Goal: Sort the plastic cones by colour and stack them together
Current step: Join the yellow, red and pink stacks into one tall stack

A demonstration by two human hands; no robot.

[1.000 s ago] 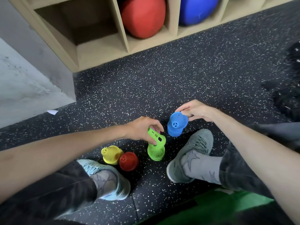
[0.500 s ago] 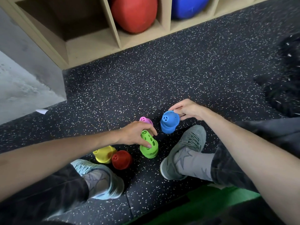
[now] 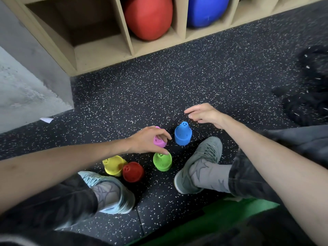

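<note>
1. I see a black rubber floor [image 3: 177, 82] with white flecks and visible tile seams.
2. A plywood cubby shelf [image 3: 129, 50] stands on it at the far edge.
3. A red ball [image 3: 149, 16] fills the shelf's middle bay, a blue ball [image 3: 205, 11] the bay to its right; the left bay holds nothing.
4. A grey concrete wall [image 3: 26, 86] sits left of the shelf.
5. A white paper scrap [image 3: 46, 119] lies at the wall's base.
6. A green mat [image 3: 213, 219] lies at the near edge, opposite the shelf.

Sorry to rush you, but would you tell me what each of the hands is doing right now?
Left hand: fingers curled over the pink cone, gripping it.
Right hand: open, holding nothing, above the blue cone.
</note>
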